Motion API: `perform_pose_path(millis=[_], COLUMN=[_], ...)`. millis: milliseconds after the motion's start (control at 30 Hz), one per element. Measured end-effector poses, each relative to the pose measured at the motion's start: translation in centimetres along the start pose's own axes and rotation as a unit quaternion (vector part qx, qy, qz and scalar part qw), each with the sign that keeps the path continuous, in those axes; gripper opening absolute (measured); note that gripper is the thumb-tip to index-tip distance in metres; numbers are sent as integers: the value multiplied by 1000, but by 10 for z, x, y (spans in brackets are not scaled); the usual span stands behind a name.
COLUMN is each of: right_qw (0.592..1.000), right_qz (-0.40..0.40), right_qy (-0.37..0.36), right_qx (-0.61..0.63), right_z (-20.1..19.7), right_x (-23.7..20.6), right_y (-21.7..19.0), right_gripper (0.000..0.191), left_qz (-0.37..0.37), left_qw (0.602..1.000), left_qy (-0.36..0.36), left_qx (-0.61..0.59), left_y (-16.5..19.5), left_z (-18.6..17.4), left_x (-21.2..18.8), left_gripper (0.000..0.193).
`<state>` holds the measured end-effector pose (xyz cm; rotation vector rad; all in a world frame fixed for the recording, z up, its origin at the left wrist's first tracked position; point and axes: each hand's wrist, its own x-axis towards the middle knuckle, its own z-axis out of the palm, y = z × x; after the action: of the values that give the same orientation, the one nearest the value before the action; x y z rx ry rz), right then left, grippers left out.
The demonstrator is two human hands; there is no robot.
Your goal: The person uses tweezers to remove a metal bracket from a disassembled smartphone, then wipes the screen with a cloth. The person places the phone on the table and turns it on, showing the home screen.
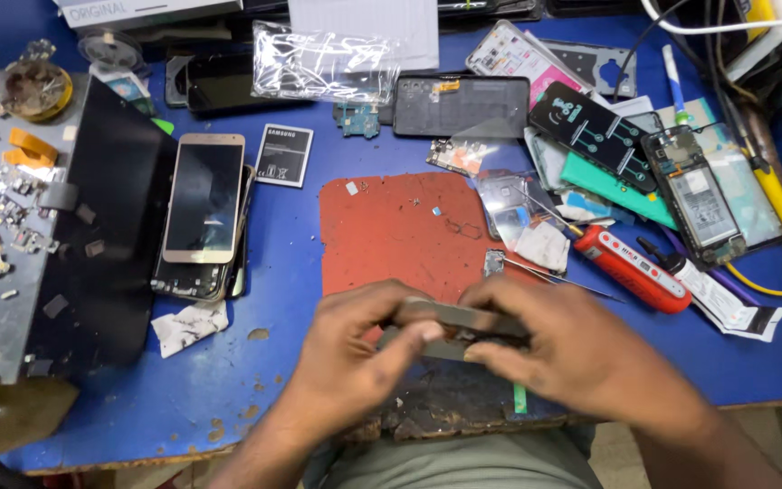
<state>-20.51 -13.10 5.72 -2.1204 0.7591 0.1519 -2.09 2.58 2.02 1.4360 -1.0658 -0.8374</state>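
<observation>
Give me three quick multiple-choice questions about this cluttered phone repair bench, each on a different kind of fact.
1. Where does the gold phone lie?
A. left of the red mat
B. on the red mat
C. in the hands

2. What colour is the table top?
A. green
B. blue
C. white

3. How is the grey phone held?
A. by neither hand
B. by one hand
C. by both hands

Answers: 1 A, it lies left of the red mat. 2 B, blue shows all round. 3 C, left hand and right hand both grip it.
</observation>
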Motion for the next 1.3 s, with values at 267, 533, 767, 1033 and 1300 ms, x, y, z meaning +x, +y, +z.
perform_pose_path(millis=[267, 533, 767, 1033, 1300], right_qw=[774, 754, 761, 764, 771], right_qz=[-175, -169, -187, -181, -180], right_qy=[166, 194, 172, 169, 193], right_qx=[585, 605, 597, 596, 579], right_z=[26, 78, 74, 92, 86], right_x=[11, 11, 5, 2, 1], right_y=[34, 55, 57, 51, 41], right_gripper=[64, 18, 23, 25, 34], left_qz=[-35, -49, -54, -94, -88], left_qw=[898, 950, 967, 923, 903], left_qy=[211, 104, -5, 17, 11], left_qx=[-384, -290, -247, -373, -421], left_y=[-31, -32, -34, -48, -44], left_z=[44, 57, 32, 48, 55], left_x=[-11, -15, -23, -18, -13], left_gripper=[13, 11, 17, 19, 27])
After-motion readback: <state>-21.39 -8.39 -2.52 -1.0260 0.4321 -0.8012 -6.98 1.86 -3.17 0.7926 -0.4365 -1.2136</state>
